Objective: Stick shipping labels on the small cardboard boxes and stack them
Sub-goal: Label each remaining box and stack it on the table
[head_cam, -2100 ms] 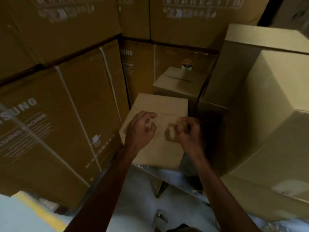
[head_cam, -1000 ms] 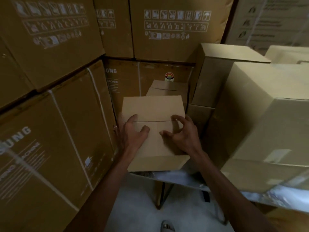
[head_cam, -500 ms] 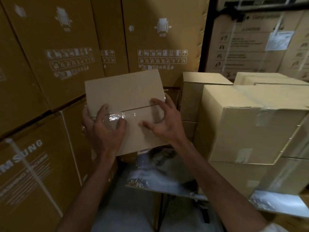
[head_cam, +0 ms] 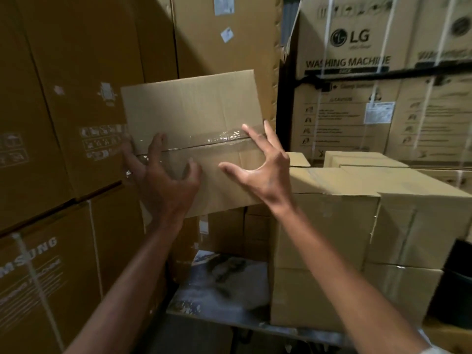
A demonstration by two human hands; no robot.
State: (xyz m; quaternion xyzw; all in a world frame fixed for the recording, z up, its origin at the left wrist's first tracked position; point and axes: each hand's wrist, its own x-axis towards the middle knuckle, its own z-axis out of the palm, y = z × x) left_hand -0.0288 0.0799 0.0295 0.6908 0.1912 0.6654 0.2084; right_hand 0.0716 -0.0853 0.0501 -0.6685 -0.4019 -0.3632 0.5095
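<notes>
I hold a small brown cardboard box raised at chest height, tilted so its face with a clear-taped seam looks at me. My left hand grips its lower left part, with fingers wrapped round the left edge and the thumb on the face. My right hand lies spread against the right edge, fingers straight and thumb out on the face. No shipping label shows on this face. More small boxes stand stacked to the right.
Large Samsung cartons form a wall on the left, and LG washing machine cartons stand behind on the right. A metal table top lies below the held box. A dark bin sits at the far right.
The box has come up off the table and tilted toward me. Both hands rose with it, and the view swung up and right toward the stacked boxes.
</notes>
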